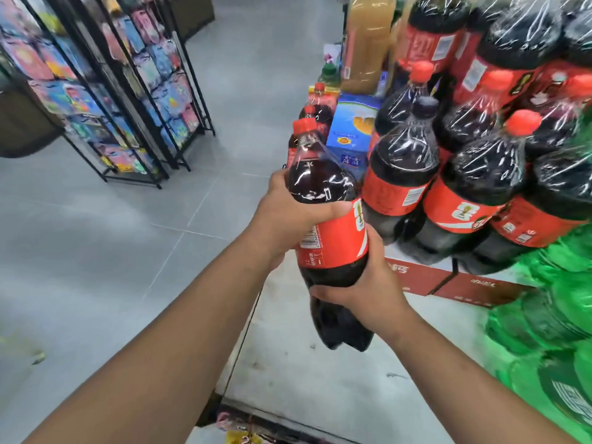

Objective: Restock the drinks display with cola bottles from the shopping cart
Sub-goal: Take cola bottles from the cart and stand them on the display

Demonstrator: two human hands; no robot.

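Gripping one cola bottle (333,241) in mid-air, I clasp its shoulder with my left hand (282,213) and its lower body with my right hand (371,290); shrink-wrapped cola packs (474,174) stand at two o'clock.

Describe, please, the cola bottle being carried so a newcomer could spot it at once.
Look to the stack of shrink-wrapped cola packs on the right. Just before its left edge, a cola bottle is gripped by the left hand at the shoulder and the right hand below the label. Unlike its neighbours, it is unwrapped and held tilted.
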